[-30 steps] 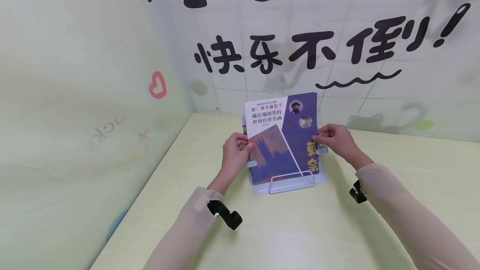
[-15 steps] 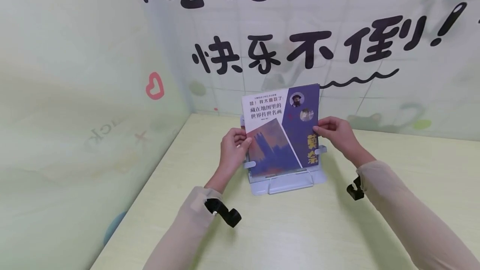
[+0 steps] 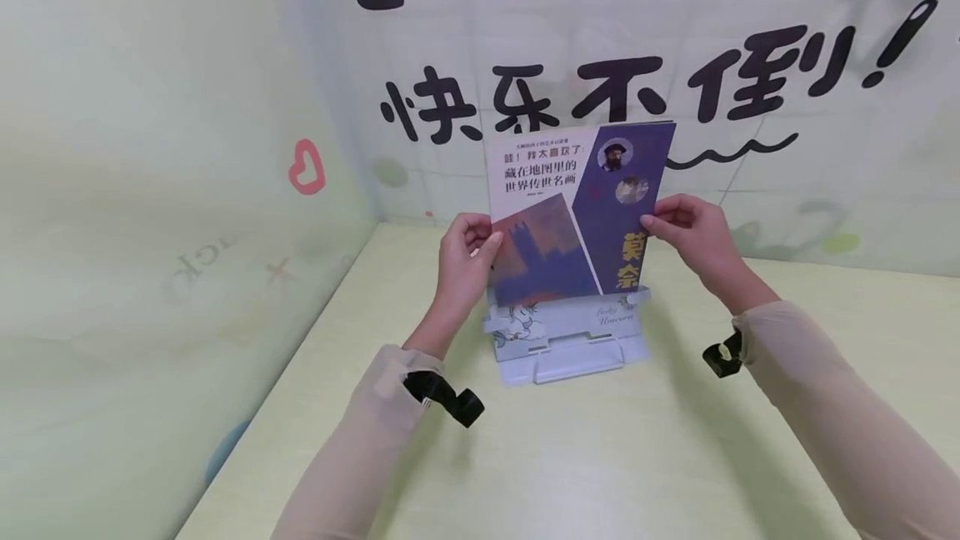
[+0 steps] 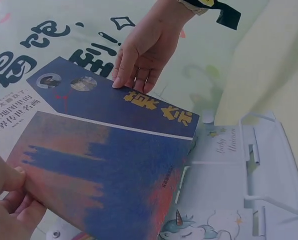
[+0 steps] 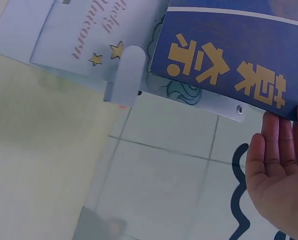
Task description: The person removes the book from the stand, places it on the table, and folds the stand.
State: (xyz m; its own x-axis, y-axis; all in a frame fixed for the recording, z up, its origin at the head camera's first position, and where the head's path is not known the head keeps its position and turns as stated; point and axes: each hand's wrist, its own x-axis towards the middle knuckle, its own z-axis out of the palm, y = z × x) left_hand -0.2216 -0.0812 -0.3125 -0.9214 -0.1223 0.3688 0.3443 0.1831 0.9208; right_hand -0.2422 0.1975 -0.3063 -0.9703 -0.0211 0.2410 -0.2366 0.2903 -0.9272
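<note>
A thin book (image 3: 540, 248) with a white, blue and orange cover is held upright between both hands, its lower edge above the ledge of a white book stand (image 3: 562, 327). My left hand (image 3: 462, 265) pinches the book's left edge, thumb on the front cover. On the opposite edge, my right hand (image 3: 693, 240) pinches it the same way. In the left wrist view the stand's panel (image 4: 218, 170) shows a unicorn drawing and a wire rest at its foot. The right wrist view shows a side clip (image 5: 129, 75) on the stand, apart from the book cover (image 5: 228, 55).
The stand rests on a pale yellow table (image 3: 555, 457). Behind it rises a wall covering (image 3: 825, 173) printed with large dark characters, and another pale wall (image 3: 150, 190) runs along the left side. Black camera mounts (image 3: 446, 397) sit on both wrists.
Both hands have raised the book up off the stand's ledge and out from behind its side clips. The stand's printed panel is now exposed; the stand itself stays in place.
</note>
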